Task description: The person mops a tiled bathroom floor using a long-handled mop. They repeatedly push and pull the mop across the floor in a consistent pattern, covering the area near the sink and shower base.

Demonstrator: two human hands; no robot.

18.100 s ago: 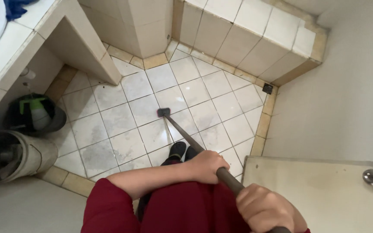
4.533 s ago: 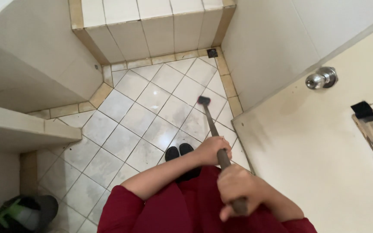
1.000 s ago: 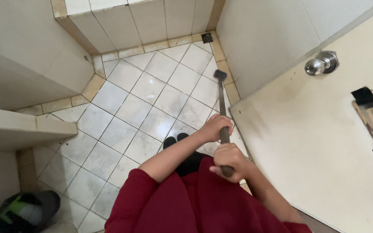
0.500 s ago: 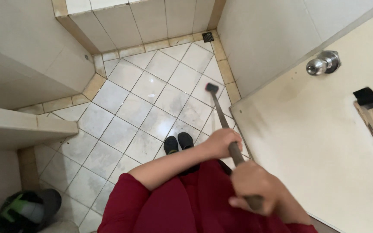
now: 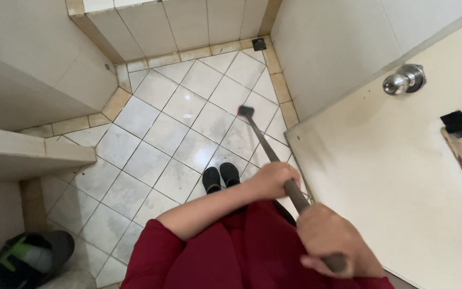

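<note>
Item 1: long brown handle (image 5: 274, 159). I see it run from the lower right up to about 11 o'clock across the floor, ending in a small dark head (image 5: 246, 111) that rests on a white tile. What kind of head it is I cannot make out; it is too small. The near end of the handle is hidden inside the fist.

Item 2: left hand (image 5: 271, 179). Closed around the handle partway down; fingertips are hidden on the far side.

Item 3: right hand (image 5: 331, 241). Closed around the handle's near end, at 5 o'clock from the left hand, the two hands a little apart. The wrist is cut off by the lower edge.

Item 4: red garment (image 5: 209, 251), covering the body below the arms, cut off at the bottom.

Item 5: black shoes (image 5: 220, 176), toes only; the rest is hidden behind the left forearm.

Item 6: tiled floor (image 5: 151, 134), white diamonds with a tan border; small dark drain (image 5: 259, 44) in the far corner at 12 o'clock.

Item 7: cream door (image 5: 402, 182) at 3 o'clock, with a round metal knob (image 5: 405, 80).

Item 8: dark container with something green in it (image 5: 30, 258) at 8 o'clock, partly cut off and blurred.
</note>
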